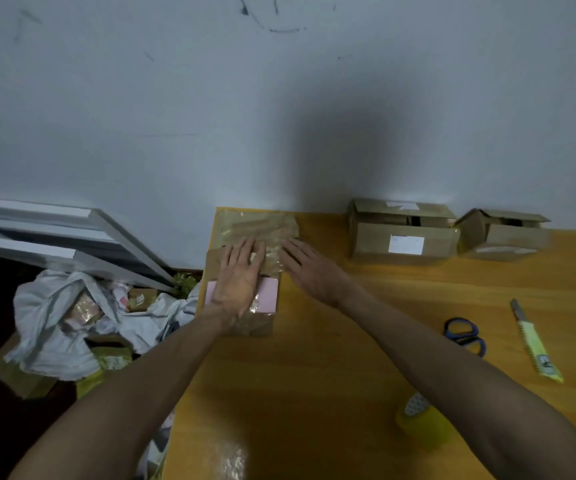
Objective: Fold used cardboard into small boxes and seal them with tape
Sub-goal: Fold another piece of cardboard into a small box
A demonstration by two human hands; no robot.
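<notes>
A flattened piece of used cardboard (pixel 262 226), covered in old clear tape and bearing a pink label (pixel 268 292), lies at the far left corner of the yellow wooden table (pixel 331 358). My left hand (pixel 240 277) presses flat on it over the pink label, fingers straight. My right hand (pixel 309 265) lies flat on the cardboard's right side, fingers stretched toward its middle. A yellow tape roll (pixel 421 422) stands near my right forearm.
Two folded cardboard boxes (pixel 402 233) (pixel 504 235) stand against the wall at the back right. Blue-handled scissors (pixel 465 336) and a yellow-green utility knife (pixel 534 342) lie on the right. A white sack (pixel 68 320) of cardboard scraps sits on the floor to the left.
</notes>
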